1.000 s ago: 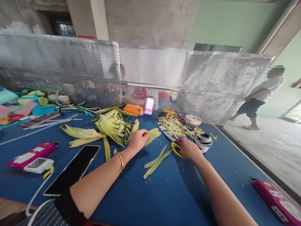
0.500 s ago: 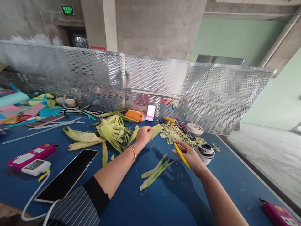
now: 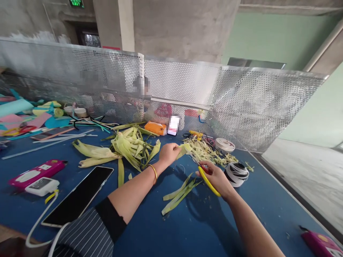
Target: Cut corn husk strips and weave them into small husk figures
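Your left hand (image 3: 169, 152) pinches a flat, pale-green piece of corn husk (image 3: 183, 150) between thumb and fingers, its free end pointing right; your right hand (image 3: 214, 178) is closed around steel scissors with yellow-and-red handles (image 3: 210, 182), their blades at that free end, though you cannot tell whether they bite.

Nearer you, between the two grips, lie long, narrow green husk strips (image 3: 178, 200), seemingly cut already; just beyond the right grip spreads a heap of thin, pale husk shreds (image 3: 205, 151), so much cutting looks done; left of the left grip sits a loose pile of broad, yellow-green husks (image 3: 128, 144), apparently uncut, so plenty seems left, the pinched piece itself looking unfinished.
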### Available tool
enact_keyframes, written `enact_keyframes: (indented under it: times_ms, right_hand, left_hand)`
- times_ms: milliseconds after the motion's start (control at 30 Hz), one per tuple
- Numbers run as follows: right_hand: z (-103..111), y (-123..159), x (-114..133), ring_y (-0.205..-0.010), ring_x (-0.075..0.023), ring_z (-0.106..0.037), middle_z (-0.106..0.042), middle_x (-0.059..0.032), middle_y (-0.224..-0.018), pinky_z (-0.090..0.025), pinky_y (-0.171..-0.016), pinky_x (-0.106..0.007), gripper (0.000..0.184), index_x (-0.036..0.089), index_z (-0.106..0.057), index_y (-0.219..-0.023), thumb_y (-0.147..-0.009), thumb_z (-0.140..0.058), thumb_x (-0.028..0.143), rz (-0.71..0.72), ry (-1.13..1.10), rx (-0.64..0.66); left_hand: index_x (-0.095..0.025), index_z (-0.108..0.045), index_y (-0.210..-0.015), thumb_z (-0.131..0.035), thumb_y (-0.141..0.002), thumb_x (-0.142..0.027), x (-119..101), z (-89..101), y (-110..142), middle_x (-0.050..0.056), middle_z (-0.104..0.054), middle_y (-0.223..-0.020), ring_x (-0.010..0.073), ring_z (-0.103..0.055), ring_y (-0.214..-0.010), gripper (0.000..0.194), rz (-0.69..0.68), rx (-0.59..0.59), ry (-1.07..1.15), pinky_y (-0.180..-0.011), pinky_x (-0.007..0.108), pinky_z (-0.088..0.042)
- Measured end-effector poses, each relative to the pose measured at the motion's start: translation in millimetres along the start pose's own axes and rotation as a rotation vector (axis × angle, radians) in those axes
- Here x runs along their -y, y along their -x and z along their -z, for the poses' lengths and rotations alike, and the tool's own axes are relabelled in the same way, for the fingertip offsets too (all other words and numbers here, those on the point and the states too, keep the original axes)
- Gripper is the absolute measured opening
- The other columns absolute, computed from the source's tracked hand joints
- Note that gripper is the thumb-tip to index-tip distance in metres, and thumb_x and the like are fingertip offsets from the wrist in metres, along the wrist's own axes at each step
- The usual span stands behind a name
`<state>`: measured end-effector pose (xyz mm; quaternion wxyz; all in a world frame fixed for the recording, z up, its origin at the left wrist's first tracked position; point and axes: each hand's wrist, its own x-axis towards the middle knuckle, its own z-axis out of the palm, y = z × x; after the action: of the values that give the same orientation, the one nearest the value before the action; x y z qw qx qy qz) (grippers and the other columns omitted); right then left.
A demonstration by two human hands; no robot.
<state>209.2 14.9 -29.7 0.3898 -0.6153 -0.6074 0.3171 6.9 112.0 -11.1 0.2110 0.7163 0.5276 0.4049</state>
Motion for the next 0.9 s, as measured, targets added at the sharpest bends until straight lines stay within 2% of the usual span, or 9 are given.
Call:
enact_keyframes:
  times_ms: [133, 300, 533, 733, 900]
  right_hand:
    - [-1, 1, 4, -0.059, -0.013, -0.042, -0.048, 0.0044, -0.062, -0.033, -0.053, -0.025, 0.062, 0.014, -0.066, -0.108, -0.06, -0.077, 0.052, -0.016, -0.077, -0.015]
    - [-1, 3, 14, -0.057, -0.0122, -0.043, -0.051, 0.0033, -0.062, -0.033, -0.053, -0.025, 0.07, 0.011, -0.07, -0.108, -0.054, -0.079, 0.055, -0.051, -0.141, 0.006]
    - [-1, 6, 20, -0.051, -0.0088, -0.037, -0.048, 0.0043, -0.058, -0.028, -0.047, -0.023, 0.07, 0.011, -0.072, -0.107, -0.054, -0.081, 0.056, -0.074, -0.145, 0.014]
    - [-2, 6, 16, -0.042, -0.0071, -0.033, -0.042, 0.007, -0.051, -0.025, -0.041, -0.023, 0.073, 0.013, -0.07, -0.115, -0.058, -0.08, 0.057, -0.095, -0.232, 0.058]
    - [-5, 5, 15, -0.04, -0.0067, -0.031, -0.045, 0.0066, -0.049, -0.024, -0.039, -0.023, 0.075, 0.011, -0.068, -0.116, -0.059, -0.079, 0.058, -0.119, -0.227, 0.073]
  left_hand:
    - [-0.018, -0.068, -0.065, -0.06, -0.081, -0.03, 1, -4.9, 2, 0.0, -0.064, -0.06, 0.0149, -0.055, -0.062, 0.022, -0.026, 0.031, 0.045, -0.057, 0.025, -0.03]
    - [-0.017, -0.069, -0.069, -0.06, -0.082, -0.032, 6, -11.4, 1, 0.001, -0.067, -0.065, 0.0146, -0.057, -0.063, 0.022, -0.01, 0.022, 0.101, -0.057, 0.024, -0.033]
    - [-0.017, -0.07, -0.072, -0.059, -0.083, -0.036, 8, -13.9, -1, 0.001, -0.069, -0.065, 0.0134, -0.057, -0.057, 0.025, 0.016, 0.061, 0.188, -0.055, 0.023, -0.036]
    - [-0.016, -0.069, -0.071, -0.057, -0.083, -0.038, 7, -12.4, -1, 0.0, -0.067, -0.061, 0.012, -0.054, -0.052, 0.027, 0.051, 0.075, 0.253, -0.052, 0.023, -0.036]
    - [-0.016, -0.067, -0.067, -0.057, -0.081, -0.041, 4, -10.0, 2, 0.001, -0.067, -0.061, 0.012, -0.053, -0.051, 0.031, 0.06, 0.077, 0.293, -0.05, 0.023, -0.035]
